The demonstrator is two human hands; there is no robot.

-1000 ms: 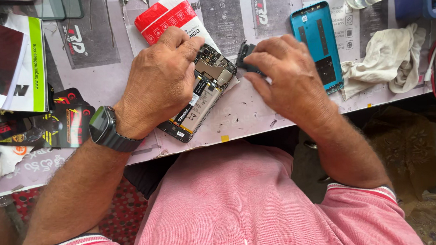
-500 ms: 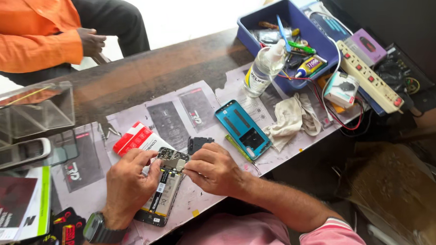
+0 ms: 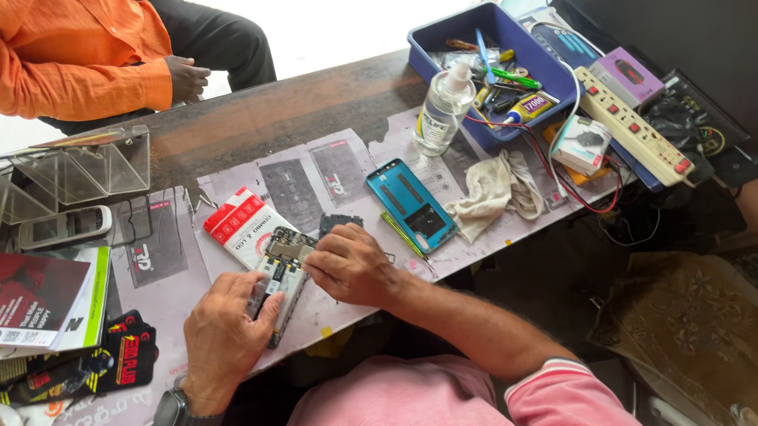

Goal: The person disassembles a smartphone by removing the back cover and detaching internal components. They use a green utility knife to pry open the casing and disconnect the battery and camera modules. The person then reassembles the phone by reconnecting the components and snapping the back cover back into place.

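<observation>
Both of my hands rest on an opened phone (image 3: 279,279) that lies face down on the paper-covered worktable (image 3: 225,143), seen from my head camera looking down. My left hand (image 3: 223,332), with a dark watch (image 3: 180,417) on its wrist, grips the phone's lower end, fingers curled around its edge. My right hand (image 3: 351,264) sits at the phone's upper end, fingertips pressed together on the exposed circuit board; whether they pinch a small part I cannot tell. Just beside the phone, to its left, lies a red and white packet (image 3: 241,226). A small dark cover piece (image 3: 339,222) lies just above my right hand. Further right lies a blue back cover (image 3: 411,205), then a crumpled white cloth (image 3: 496,192), with a clear bottle (image 3: 444,110) behind them. A blue tray (image 3: 440,34) of tools sits at the far right, near a white power strip (image 3: 632,127). Across the table, a person in an orange sleeve (image 3: 80,76) is seated
</observation>
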